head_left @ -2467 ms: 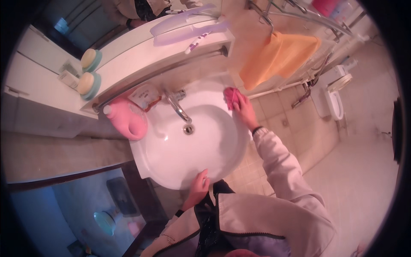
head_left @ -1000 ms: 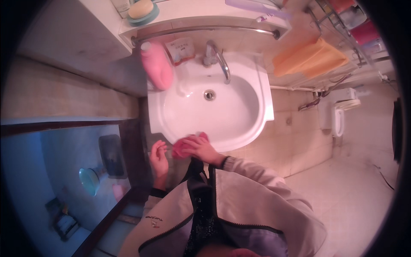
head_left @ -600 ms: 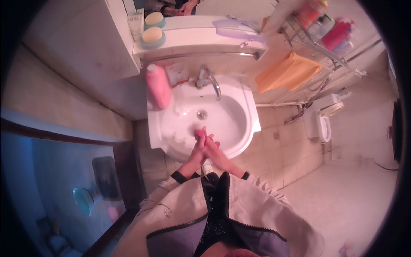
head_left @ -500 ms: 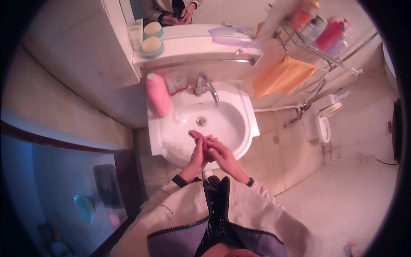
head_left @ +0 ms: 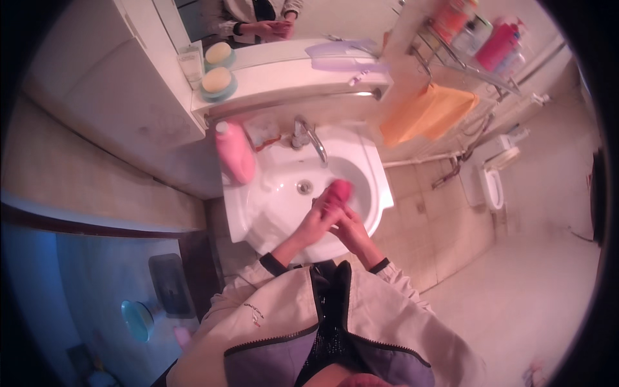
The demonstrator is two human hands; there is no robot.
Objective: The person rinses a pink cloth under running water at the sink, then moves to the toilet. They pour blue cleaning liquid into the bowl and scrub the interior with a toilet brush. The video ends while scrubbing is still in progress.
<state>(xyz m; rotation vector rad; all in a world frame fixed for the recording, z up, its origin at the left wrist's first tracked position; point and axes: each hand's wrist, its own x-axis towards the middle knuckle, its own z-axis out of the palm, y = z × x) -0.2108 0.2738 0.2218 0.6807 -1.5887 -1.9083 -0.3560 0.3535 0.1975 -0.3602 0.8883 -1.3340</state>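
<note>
- Basin (head_left: 277, 208): white; its drain (head_left: 305, 187) serves as the clock's centre, with 12 o'clock toward the faucet (head_left: 316, 140).
- Shelf (head_left: 274, 80): white, spanning 11 to 1 o'clock beyond the basin.
- Towel (head_left: 429, 115): orange, hanging at 2 o'clock, clear of both hands.
- Bottle (head_left: 236, 157): pink, standing at 10 o'clock on the basin's surround, touched by neither hand.
- Left hand (head_left: 316, 222): over the near part of the bowl, between 5 and 6 o'clock; its fingers are closed round the cloth (head_left: 339, 191).
- Right hand (head_left: 351, 230): between 4 and 5 o'clock, meeting the left; its fingers are partly hidden, so whether they too grip the cloth cannot be told.
- Cloth: pinkish red, bunched, projecting beyond the left fingers at 3 o'clock, above the bowl and apart from the faucet; slightly blurred. The step in hand is judged to be two-handed handling of this bundle, gathering or squeezing it over the basin; no falling water can be made out. The next move, on this reading, calls for a firm left grip while the right fingers find fresh purchase, the bundle being kept inside the rim so that any drips would land in the bowl.
</note>
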